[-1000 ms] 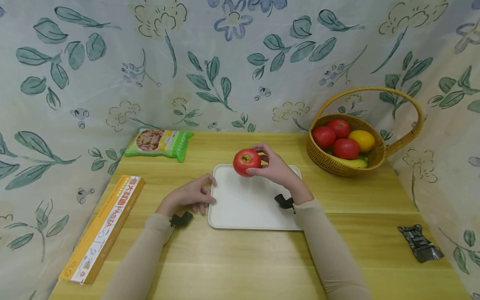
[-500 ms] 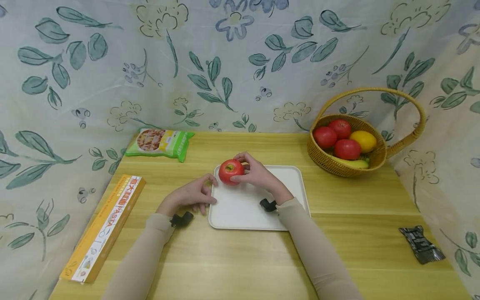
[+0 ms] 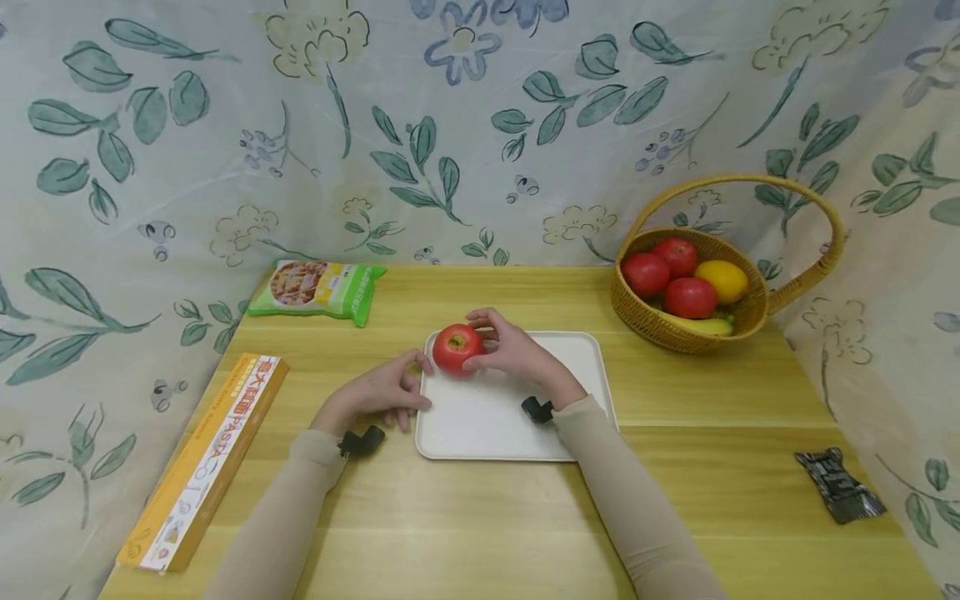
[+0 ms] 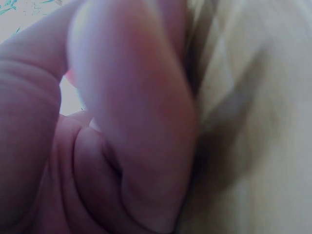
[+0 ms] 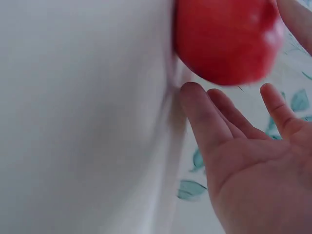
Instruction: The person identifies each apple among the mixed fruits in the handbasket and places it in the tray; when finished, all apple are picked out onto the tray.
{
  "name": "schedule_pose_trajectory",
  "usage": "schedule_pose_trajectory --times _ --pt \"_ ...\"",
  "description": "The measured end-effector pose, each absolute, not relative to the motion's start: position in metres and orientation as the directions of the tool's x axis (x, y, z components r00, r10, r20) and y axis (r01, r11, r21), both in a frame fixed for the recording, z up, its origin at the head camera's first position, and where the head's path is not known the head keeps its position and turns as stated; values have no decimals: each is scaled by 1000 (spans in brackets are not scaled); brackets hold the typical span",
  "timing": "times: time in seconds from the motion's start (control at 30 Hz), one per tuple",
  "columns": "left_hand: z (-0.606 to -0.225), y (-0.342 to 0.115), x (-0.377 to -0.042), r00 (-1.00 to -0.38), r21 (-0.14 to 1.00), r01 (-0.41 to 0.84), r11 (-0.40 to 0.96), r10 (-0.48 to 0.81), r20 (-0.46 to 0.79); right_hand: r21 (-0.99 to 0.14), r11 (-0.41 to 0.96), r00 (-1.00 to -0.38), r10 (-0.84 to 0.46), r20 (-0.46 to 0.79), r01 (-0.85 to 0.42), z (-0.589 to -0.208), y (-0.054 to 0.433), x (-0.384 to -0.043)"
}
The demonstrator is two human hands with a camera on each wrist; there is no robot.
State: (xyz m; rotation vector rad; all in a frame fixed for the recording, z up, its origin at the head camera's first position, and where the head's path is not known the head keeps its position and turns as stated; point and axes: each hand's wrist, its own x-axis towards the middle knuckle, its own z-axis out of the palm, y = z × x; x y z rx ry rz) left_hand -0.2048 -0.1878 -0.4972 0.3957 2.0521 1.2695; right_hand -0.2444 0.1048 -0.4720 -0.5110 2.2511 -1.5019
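Note:
A red apple (image 3: 457, 350) sits at the far left corner of a white tray (image 3: 517, 429). My right hand (image 3: 517, 350) is beside it on the right, fingers spread, thumb by its near side. In the right wrist view several fairly straight fingers (image 5: 207, 117) have a gap between them and the apple (image 5: 226, 39). My left hand (image 3: 378, 392) rests loosely bent at the tray's left edge, thumb and index fingertips right at the rim. Up close in the left wrist view, its bent fingers (image 4: 131, 97) fill the picture, with nothing seen in them.
Back right stands a wicker basket (image 3: 656, 329) of red fruit, a yellow fruit and a banana. A green food packet (image 3: 318, 287) lies back left, an orange pasta box (image 3: 202, 462) at the left. On the right is a small black wrapper (image 3: 840, 486).
My right hand has carried the apple left and nearer over the tray to its far left corner. Its thumb has since eased slightly off the apple. The left hand stays at the tray's edge.

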Motion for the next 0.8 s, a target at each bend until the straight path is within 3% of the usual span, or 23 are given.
schedule_pose_trajectory --times 0.2,0.33,0.47,0.63,0.8 --pt "-497 -188 -202 -726 878 -115 465 564 -393 -945 292 -913 -409 15 -146 -436 148 -246" --pt "-495 -188 -202 -726 874 -126 469 558 -403 -945 262 -957 -263 123 -194 -409 190 -242" --pt "-495 -188 -202 -727 867 -125 482 550 -410 -919 333 -978 -85 193 -210 -395 233 -239" --pt "-495 -188 -202 -727 862 -121 492 548 -414 -897 423 -970 138 202 -127 -395 277 -238" --pt "-495 -186 -202 -724 865 -109 490 557 -407 -898 439 -924 336 184 -20 -402 313 -239"
